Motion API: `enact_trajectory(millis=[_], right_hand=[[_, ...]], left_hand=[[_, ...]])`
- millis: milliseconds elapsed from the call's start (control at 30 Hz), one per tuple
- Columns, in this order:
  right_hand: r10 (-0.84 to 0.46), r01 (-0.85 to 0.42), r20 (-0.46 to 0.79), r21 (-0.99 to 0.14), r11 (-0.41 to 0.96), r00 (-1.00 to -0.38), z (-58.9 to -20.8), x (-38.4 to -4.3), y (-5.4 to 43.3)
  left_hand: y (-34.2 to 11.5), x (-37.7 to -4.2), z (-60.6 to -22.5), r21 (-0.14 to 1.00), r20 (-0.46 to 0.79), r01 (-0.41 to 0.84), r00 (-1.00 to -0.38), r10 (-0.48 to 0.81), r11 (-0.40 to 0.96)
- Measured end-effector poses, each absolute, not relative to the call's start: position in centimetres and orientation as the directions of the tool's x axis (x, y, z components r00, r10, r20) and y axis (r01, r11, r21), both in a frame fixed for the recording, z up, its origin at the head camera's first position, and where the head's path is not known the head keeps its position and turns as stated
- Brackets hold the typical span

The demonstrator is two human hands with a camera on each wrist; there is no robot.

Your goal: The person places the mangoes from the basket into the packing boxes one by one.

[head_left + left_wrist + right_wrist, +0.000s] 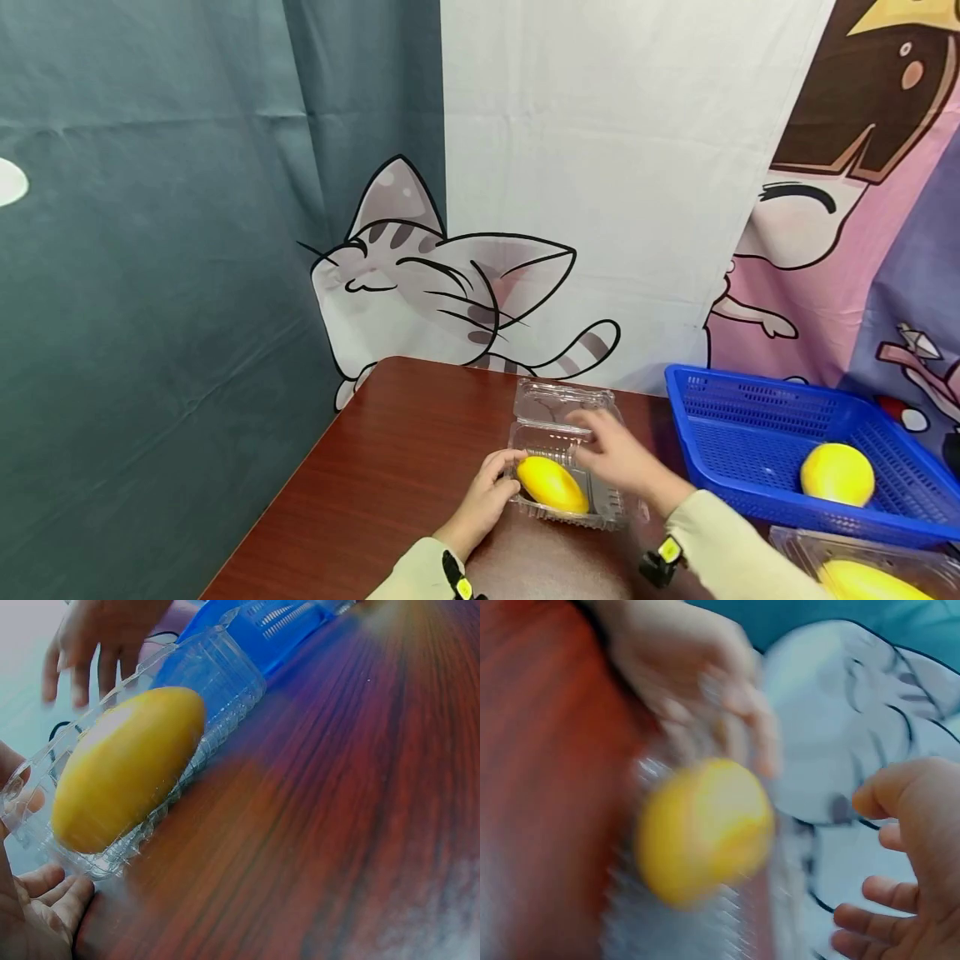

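A clear plastic clamshell box (606, 500) stands on the table with its hinged lid (542, 402) folded back. Inside it lies one smooth, yellow oval fruit (552, 483), seen from the side in the left wrist view. My left hand (489, 498) holds the box by its left wall, fingertips at the rim beside the fruit. Over the right side of the box hovers my right hand (611, 450), fingers spread and holding nothing. The right wrist view shows that hand (907, 877) apart from the blurred fruit (705, 834).
At the right, a blue plastic basket (738, 479) holds a round yellow fruit (837, 474). In front of it, another clear box (798, 546) contains a yellow fruit (870, 581). The reddish-brown table (420, 425) meets printed curtains (600, 208) behind.
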State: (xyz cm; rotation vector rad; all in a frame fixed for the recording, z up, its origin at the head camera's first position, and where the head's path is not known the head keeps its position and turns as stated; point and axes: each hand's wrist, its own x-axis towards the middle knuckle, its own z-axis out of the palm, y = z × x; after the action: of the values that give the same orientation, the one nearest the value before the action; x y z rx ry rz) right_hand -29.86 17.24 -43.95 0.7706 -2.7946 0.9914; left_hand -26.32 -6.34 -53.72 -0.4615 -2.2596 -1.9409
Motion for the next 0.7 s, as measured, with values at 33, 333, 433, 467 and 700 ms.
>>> enact_trajectory(millis=[33,333,433,467,700], right_hand=[[-0.404,-0.485,0.271,-0.560,0.672,-0.874,-43.3,-30.2,18.2],[-0.170,-0.327,0.371,-0.415,0.849,-0.913,-40.2,-33.3,29.3],[-0.102,-0.203,0.281,-0.359,0.911,-0.954,-40.7,-33.5,33.3],[-0.075,-0.159,0.242,-0.345,0.925,-0.967,-41.0,-33.4,34.6],[0.214,0.225,-0.069,-0.321,0.920,-0.974,-43.6,-32.9,41.4]], left_hand=[[-6.3,-26.3,-53.6,0.942,0.293,0.311,-0.945,0.144,0.127],[-6.6,-26.6,-54.1,0.943,0.302,0.317,-0.942,0.144,0.096],[-6.6,-26.7,-54.4,0.941,0.315,0.329,-0.938,0.148,0.082],[-6.7,-26.7,-54.4,0.940,0.317,0.331,-0.937,0.148,0.084],[-6.9,-26.8,-54.5,0.940,0.307,0.323,-0.941,0.142,0.111]])
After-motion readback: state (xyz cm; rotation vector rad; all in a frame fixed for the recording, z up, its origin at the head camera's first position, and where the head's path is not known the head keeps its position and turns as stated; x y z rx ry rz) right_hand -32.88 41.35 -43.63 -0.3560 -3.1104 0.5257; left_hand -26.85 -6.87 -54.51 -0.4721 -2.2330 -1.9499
